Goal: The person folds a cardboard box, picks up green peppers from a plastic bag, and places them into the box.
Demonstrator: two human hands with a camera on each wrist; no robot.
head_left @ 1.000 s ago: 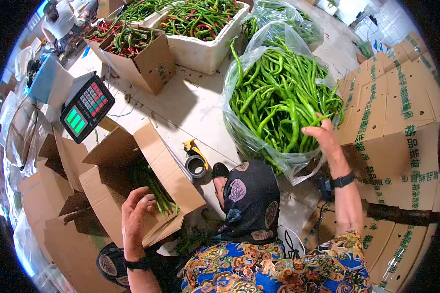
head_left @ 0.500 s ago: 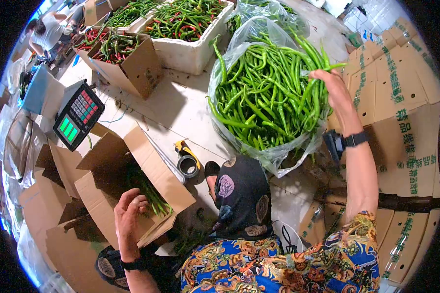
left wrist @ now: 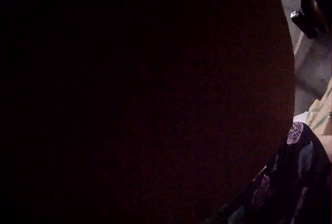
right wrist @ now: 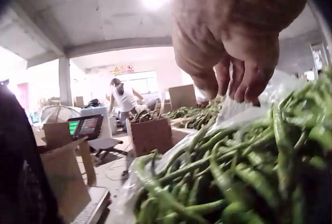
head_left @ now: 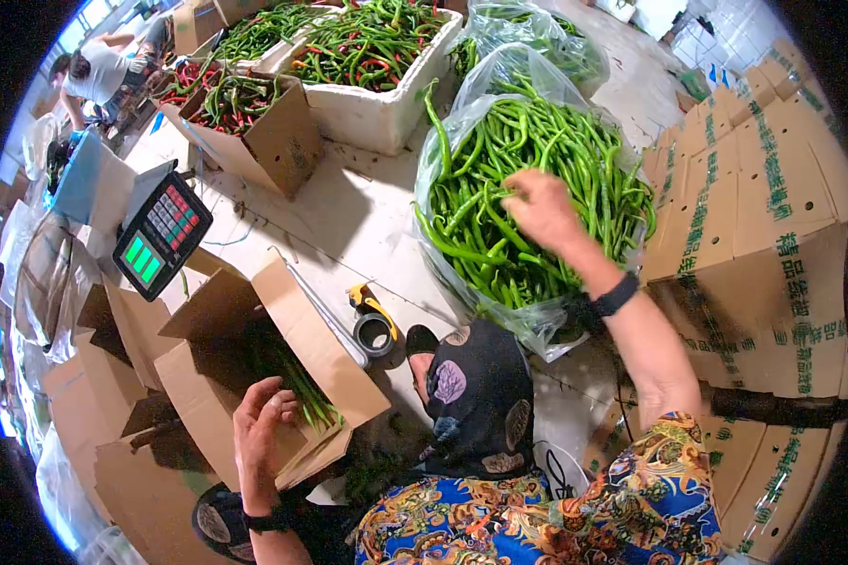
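Long green chili peppers (head_left: 575, 141) fill a clear plastic bag (head_left: 431, 160) in the head view. My right hand (head_left: 546, 212) hovers over the heap with its fingers bent loosely downward. In the right wrist view, the fingertips (right wrist: 244, 92) hang just above the peppers, with no pepper showing between them. My left hand (head_left: 259, 424) lingers at the near side of an open cardboard box (head_left: 325, 348), fingers loosely curled. Green peppers (head_left: 306, 391) lie inside that box, close beside the fingers. The left wrist view is mostly dark.
A scale display (head_left: 165, 231) stands beyond the box. A tape dispenser (head_left: 375, 330) lies on the floor. Taped cartons (head_left: 716, 226) are stacked at the right. A foam box (head_left: 372, 113) of red and green peppers is at the back, and another person (head_left: 99, 71) at far left.
My right hand swung from the bag's right side to the middle of the heap; the peppers it lifted half a second ago no longer show in it. The left hand stayed by the box.
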